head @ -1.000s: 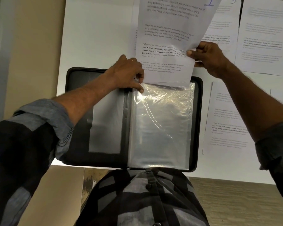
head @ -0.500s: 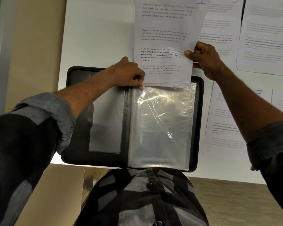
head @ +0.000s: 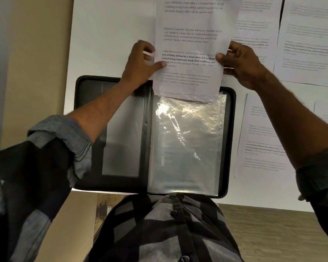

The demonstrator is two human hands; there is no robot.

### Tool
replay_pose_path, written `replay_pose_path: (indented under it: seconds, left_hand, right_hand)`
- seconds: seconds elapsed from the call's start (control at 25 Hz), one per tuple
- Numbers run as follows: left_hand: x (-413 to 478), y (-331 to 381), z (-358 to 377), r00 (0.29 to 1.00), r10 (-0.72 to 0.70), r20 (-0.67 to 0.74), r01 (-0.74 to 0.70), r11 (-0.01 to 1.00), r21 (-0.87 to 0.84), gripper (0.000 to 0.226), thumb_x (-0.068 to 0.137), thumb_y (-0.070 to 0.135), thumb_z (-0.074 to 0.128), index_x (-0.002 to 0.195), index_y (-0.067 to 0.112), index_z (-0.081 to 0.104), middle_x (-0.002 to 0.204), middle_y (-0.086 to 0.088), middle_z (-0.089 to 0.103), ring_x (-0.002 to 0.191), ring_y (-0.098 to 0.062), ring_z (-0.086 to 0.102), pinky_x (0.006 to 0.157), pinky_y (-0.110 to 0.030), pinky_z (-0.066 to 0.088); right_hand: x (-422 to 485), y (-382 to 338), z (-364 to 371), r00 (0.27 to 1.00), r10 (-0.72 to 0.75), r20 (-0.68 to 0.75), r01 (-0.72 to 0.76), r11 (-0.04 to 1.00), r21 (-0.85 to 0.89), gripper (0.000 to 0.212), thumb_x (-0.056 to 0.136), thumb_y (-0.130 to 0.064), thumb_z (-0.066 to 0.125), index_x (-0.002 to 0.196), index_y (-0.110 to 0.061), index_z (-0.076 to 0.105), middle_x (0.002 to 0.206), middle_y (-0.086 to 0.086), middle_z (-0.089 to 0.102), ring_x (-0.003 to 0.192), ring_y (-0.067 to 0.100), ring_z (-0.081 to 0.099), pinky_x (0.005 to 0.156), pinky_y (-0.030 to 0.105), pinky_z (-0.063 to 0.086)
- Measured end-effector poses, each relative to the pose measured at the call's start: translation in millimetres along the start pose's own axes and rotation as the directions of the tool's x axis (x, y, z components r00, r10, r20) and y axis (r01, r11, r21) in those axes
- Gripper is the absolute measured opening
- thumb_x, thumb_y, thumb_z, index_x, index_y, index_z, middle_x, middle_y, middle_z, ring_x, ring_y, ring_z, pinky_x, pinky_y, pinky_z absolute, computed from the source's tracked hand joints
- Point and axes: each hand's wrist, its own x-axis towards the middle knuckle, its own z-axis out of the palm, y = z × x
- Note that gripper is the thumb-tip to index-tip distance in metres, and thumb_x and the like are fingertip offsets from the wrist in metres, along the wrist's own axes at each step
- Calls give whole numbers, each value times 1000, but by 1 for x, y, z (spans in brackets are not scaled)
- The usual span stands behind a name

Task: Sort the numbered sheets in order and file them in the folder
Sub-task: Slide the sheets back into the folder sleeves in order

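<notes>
A black folder (head: 87,103) lies open on the white table, with a clear plastic sleeve (head: 186,144) on its right half. A printed sheet (head: 191,40) stands above the sleeve, its lower edge at the sleeve's top opening. My left hand (head: 142,63) pinches the sheet's left edge and my right hand (head: 240,61) pinches its right edge. The sheet's number is out of view at the top.
Several more printed sheets lie on the white table (head: 110,35) to the right of the folder, one (head: 261,137) beside it and others (head: 307,42) further back. A beige floor strip runs along the left and a wooden surface (head: 273,233) shows at the lower right.
My left hand let go of the sleeve's top corner and moved up to pinch the sheet's left edge. The sheet now hangs straighter, squared with the sleeve opening.
</notes>
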Motion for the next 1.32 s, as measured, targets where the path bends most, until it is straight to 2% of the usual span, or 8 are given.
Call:
replay_pose_path:
  seconds: [0.16,0.52,0.72,0.84,1.0,1.12,1.24,1.32]
  left_hand:
    - [13,2,3,969,-186,163,224,939,-259,65,87,15,80,141,15,44,121,-5,65,105,-8,68,86,-24,58]
    - [-3,-9,-4,917,-133,377,143,990,3,52,83,16,84,130,12,62,115,-5,73,91,-11,72,89,-24,58]
    - [10,-3,-1,957,-158,245,195,972,-133,43,88,20,80,126,9,63,102,-3,74,97,-16,74,87,-34,62]
    - [21,1,-2,906,-206,369,227,974,-16,44,86,16,82,125,7,64,106,-1,75,98,-16,74,91,-36,61]
    - [30,11,-2,900,-271,341,366,894,-257,47,87,11,79,131,4,63,115,-5,74,100,-13,74,84,-32,62]
    - [29,9,5,913,-257,317,347,897,-273,46,89,6,76,132,4,60,115,-7,73,102,-16,74,84,-34,62]
    - [18,3,9,921,-227,317,315,912,-262,45,91,5,74,133,5,59,114,-7,72,103,-16,72,85,-31,62]
    - [10,0,10,935,-213,284,295,910,-291,39,92,6,73,129,7,60,113,-7,72,100,-13,72,83,-30,61]
  right_hand:
    - [-3,4,-8,999,30,15,-30,999,-30,45,97,-13,66,141,-11,57,124,2,73,117,23,69,90,34,59]
    - [-17,15,-14,987,122,105,-104,981,-162,43,93,-8,71,135,-13,63,124,-1,73,116,19,69,91,31,59]
    - [-14,9,-16,984,130,121,-109,980,-167,42,94,-12,70,135,-12,63,126,0,72,117,19,69,94,33,59]
    - [-6,3,-14,998,65,15,-63,996,-63,42,95,-15,70,136,-8,61,126,6,72,117,24,69,92,37,59]
    - [-4,7,-11,989,125,82,-113,984,-137,43,95,-16,70,136,-7,61,127,7,71,117,23,69,98,41,58]
    - [1,0,-20,990,139,13,-134,975,-175,50,91,-16,74,138,-6,57,123,7,72,113,21,70,99,44,57]
    - [23,-37,-31,982,-91,-166,10,901,-434,66,89,-23,77,146,-15,45,132,2,64,113,15,67,96,32,57]
    - [49,-73,-21,976,-218,-26,144,727,-671,65,92,-26,73,149,-22,43,145,-3,55,121,11,59,99,25,51]
